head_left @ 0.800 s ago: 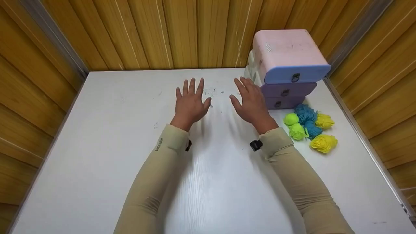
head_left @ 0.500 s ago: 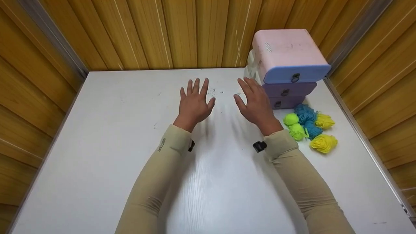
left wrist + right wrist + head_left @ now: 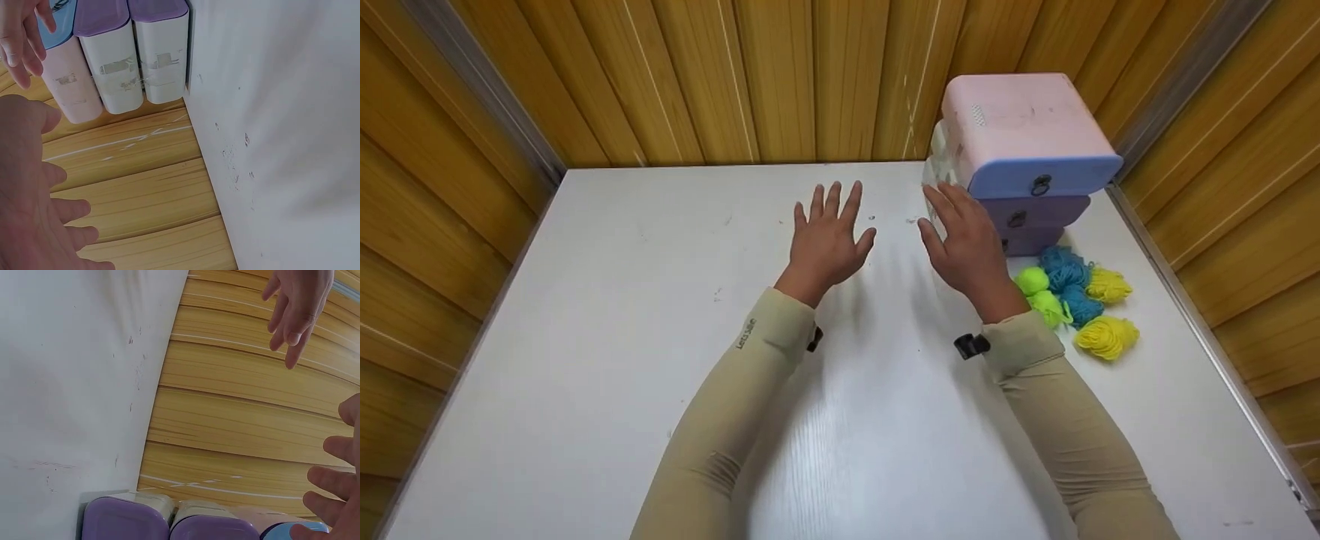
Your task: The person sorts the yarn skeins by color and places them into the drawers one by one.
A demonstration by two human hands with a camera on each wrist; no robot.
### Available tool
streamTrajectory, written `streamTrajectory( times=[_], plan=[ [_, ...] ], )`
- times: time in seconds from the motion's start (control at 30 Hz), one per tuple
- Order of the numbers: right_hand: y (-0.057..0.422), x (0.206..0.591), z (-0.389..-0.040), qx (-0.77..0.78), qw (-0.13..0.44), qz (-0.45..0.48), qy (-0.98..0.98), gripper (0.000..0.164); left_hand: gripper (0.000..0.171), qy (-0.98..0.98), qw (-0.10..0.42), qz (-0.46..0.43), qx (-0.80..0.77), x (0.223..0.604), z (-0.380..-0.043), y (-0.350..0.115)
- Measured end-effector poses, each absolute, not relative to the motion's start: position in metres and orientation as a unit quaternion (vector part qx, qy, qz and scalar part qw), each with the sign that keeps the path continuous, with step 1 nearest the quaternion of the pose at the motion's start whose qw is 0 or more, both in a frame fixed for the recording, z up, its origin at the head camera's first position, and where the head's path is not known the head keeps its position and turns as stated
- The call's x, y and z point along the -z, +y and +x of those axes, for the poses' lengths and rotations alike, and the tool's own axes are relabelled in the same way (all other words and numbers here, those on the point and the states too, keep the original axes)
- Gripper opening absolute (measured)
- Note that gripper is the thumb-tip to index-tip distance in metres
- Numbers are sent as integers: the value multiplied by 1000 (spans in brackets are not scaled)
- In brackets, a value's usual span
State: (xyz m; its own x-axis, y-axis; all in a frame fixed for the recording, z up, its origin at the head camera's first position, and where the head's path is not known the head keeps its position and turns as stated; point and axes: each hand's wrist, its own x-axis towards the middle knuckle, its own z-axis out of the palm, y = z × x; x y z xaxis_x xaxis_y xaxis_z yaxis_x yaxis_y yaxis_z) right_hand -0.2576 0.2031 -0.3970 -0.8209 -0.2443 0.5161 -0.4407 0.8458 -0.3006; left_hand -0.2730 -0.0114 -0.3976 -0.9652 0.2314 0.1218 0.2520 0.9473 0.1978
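Note:
My left hand (image 3: 825, 246) hovers over the middle of the white table (image 3: 607, 360), its fingers spread and nothing in it. To its right, my right hand (image 3: 969, 244) hangs in the air with fingers extended, holding nothing. It is nearest to a stack of drawer boxes (image 3: 1035, 120) and covers part of their left side in the head view. The top box is pink with a blue front; the two below have purple fronts with ring pulls. In the left wrist view, tape patches show on the white sides of the lower boxes (image 3: 115, 67).
In front of the drawers lies a cluster of yarn balls: blue yarn (image 3: 1065, 268), yellow yarn (image 3: 1108, 337) and bright green yarn (image 3: 1046, 307). Wood-patterned panel walls (image 3: 780, 82) enclose the table at the back and both sides.
Both hands have shifted to the right together, fingers still extended. The right hand now overlaps more of the drawer stack in view. The drawers and yarn stay in place.

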Motion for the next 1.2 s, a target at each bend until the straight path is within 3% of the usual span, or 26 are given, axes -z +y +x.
streamTrajectory(
  times=[0.7, 1.2],
  plan=[
    [232, 389, -255, -256, 249, 143, -923, 45, 68, -980, 59, -162, 104, 390, -277, 11],
    [259, 377, -253, -271, 297, 139, -905, 44, 68, -970, 86, -194, 115, 380, -276, 26]
  ],
)
